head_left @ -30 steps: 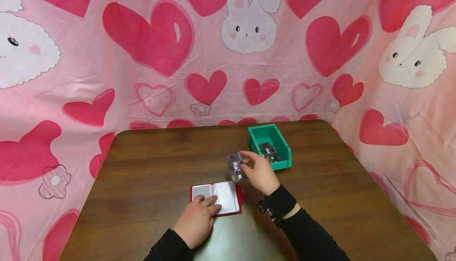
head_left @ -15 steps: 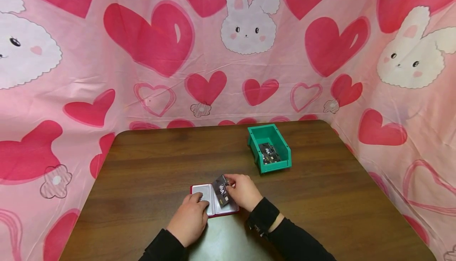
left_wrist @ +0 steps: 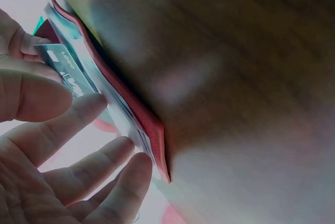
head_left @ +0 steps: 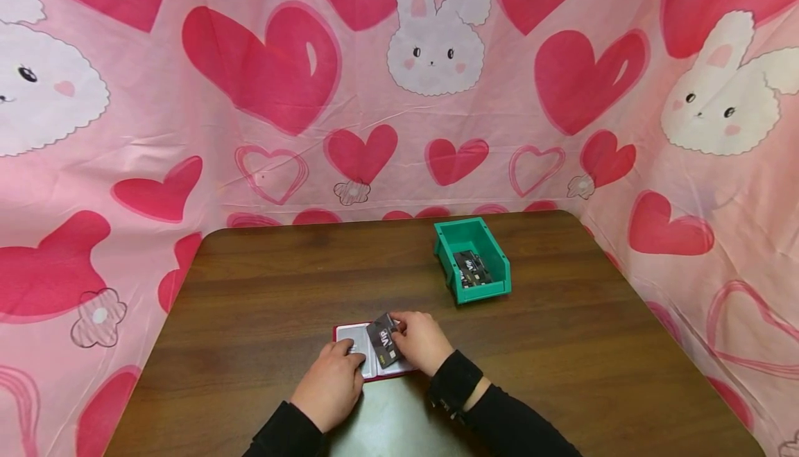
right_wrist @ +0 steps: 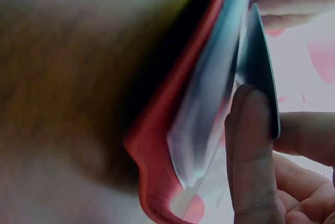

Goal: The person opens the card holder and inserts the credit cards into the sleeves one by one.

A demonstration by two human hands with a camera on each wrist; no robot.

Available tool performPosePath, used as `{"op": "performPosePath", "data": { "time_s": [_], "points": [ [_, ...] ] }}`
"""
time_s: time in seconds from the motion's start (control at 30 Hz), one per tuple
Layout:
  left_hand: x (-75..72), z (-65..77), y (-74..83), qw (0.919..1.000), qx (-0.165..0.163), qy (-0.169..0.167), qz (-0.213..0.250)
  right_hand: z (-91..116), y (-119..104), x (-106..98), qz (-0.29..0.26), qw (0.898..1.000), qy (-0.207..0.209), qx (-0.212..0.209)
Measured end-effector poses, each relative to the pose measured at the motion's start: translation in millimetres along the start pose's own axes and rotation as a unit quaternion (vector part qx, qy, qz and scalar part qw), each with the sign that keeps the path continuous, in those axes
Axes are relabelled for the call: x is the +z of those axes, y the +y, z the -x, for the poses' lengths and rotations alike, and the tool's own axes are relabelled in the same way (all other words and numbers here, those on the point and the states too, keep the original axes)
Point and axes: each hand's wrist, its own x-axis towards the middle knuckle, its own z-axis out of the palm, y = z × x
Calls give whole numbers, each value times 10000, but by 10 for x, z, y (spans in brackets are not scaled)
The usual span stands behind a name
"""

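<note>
A red card holder (head_left: 397, 373) with clear plastic sleeves lies spread on the table in the head view. My right hand (head_left: 422, 340) pinches a black VIP card (head_left: 383, 343) between thumb and fingers, tilted over the right-hand sleeve. In the right wrist view the card (right_wrist: 260, 67) stands edge-on close to the sleeves (right_wrist: 201, 109). My left hand (head_left: 331, 382) rests on the left page with its fingers extended. Those fingertips touch the sleeves in the left wrist view, where the lettering on the card (left_wrist: 70, 72) also shows.
A green bin (head_left: 483, 292) with several black cards (head_left: 472, 268) inside stands farther back to the right on the brown wooden table (head_left: 281, 283). A pink curtain (head_left: 368, 110) with hearts and rabbits hangs behind the table.
My right hand has carried the card from beside the green bin leftward and down onto the card holder, then shifted it slightly lower. My left hand has slid a little left.
</note>
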Motion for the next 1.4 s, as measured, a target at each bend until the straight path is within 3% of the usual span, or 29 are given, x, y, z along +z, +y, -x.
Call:
{"op": "performPosePath", "data": {
  "time_s": [0.47, 0.77, 0.97, 1.4],
  "points": [
    [-13, -16, 4, 9993, -219, -291, 47, 16, -81, 69, 148, 9994, -36, 322],
    [-9, -27, 6, 9981, -609, -120, -17, 13, -129, 110, 435, 9984, -30, 354],
    [-13, -50, 15, 9953, -904, -345, 104, 21, -178, 150, 408, 9988, -73, 261],
    [7, -37, 1, 9976, -695, 4, 42, 57, -222, 267, 37, 10000, 0, -55]
  ]
}}
